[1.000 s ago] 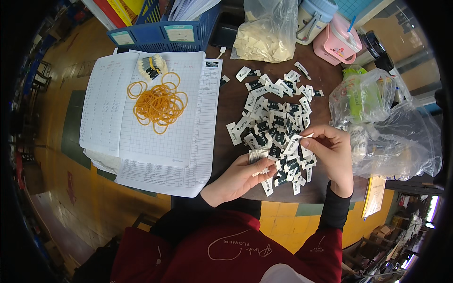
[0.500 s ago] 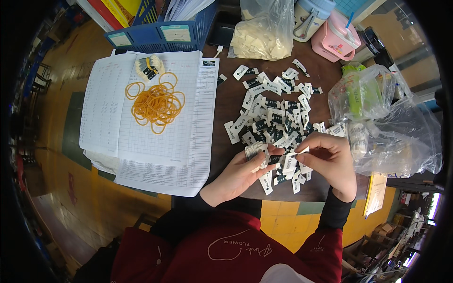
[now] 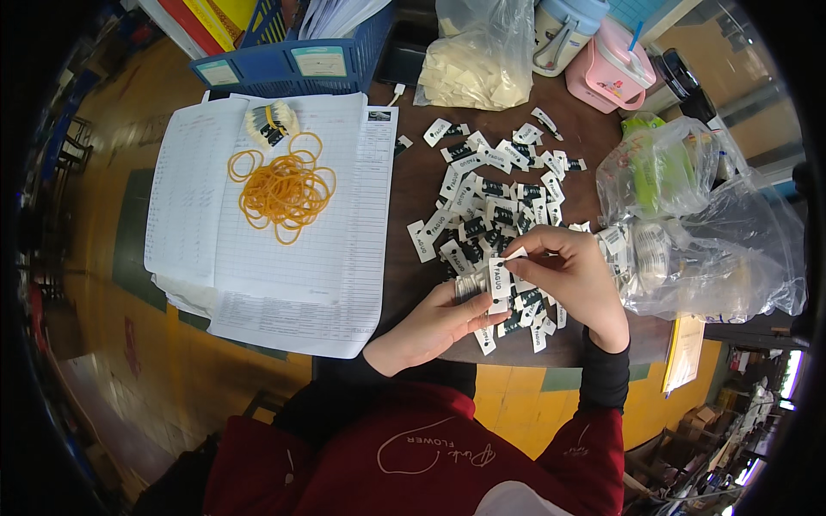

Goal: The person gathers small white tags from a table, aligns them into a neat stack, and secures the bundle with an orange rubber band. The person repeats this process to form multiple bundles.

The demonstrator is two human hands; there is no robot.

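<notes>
My left hand point(image 3: 428, 328) is closed around a small stack of white labels point(image 3: 469, 285), its thumb pressed along the near side. Between the thumb and fingertips of my right hand point(image 3: 575, 273) is the upper end of a single white label point(image 3: 500, 279) with dark lettering. That label stands at the stack's right end, close to my left fingertips; whether it touches the stack I cannot tell. Beneath and beyond both hands spreads a loose pile of labels point(image 3: 495, 187), some showing white faces, others black ones.
To the left, an open notebook point(image 3: 185, 198) bears a heap of orange rubber bands point(image 3: 286, 198) and a banded label bundle point(image 3: 272, 125). Clear plastic bags point(image 3: 731, 249) lie right. Behind stand a blue file rack point(image 3: 288, 64), a label-filled bag point(image 3: 477, 73), a bottle point(image 3: 564, 34) and a pink container point(image 3: 611, 69).
My right hand has moved left, bringing the pinched label from over the pile to the stack in my left hand. The left hand has hardly moved.
</notes>
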